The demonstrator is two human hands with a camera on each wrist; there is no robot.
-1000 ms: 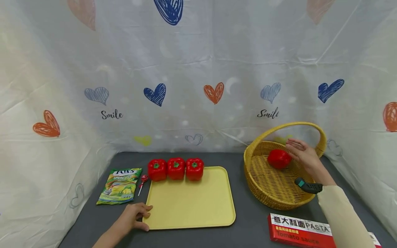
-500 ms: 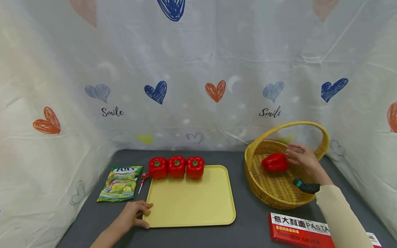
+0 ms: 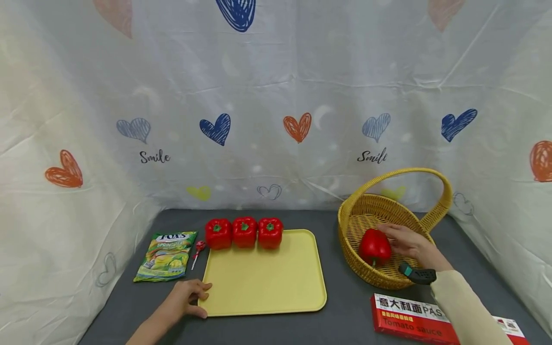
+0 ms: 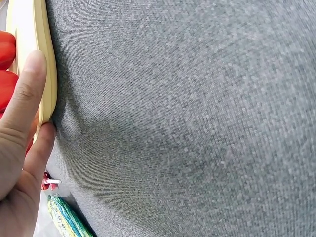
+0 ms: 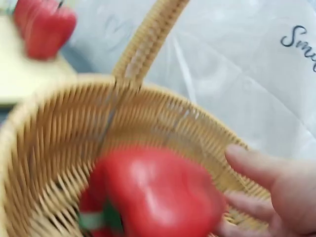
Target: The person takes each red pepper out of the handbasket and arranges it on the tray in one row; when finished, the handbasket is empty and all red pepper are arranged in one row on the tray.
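Note:
In the head view, my left hand (image 3: pixel 183 301) is at the front left corner of a yellow tray (image 3: pixel 267 287), holding its edge. The left wrist view shows a thumb (image 4: pixel 30 94) over the tray's rim and another finger at its side. My right hand (image 3: pixel 414 244) reaches inside a yellow wicker basket (image 3: pixel 345 230). Its fingers touch the right side of a red bell pepper (image 3: pixel 374 245) whose green stem faces the front. In the right wrist view, the thumb (image 5: pixel 252 163) stands apart from the pepper, and the lower fingers are partly behind it.
Three red bell peppers (image 3: pixel 244 233) stand along the tray's back edge. Left of the tray lie a lollipop (image 3: pixel 199 249) and a green candy bag (image 3: pixel 167 256). A red pasta box (image 3: pixel 409 321) is in front of the basket, partly under the right sleeve (image 3: pixel 465 306).
The pepper in the basket has rolled left and toward the front, turning its stem forward. My right hand has followed it, and the basket handle looks slightly shifted. The left hand stays in place.

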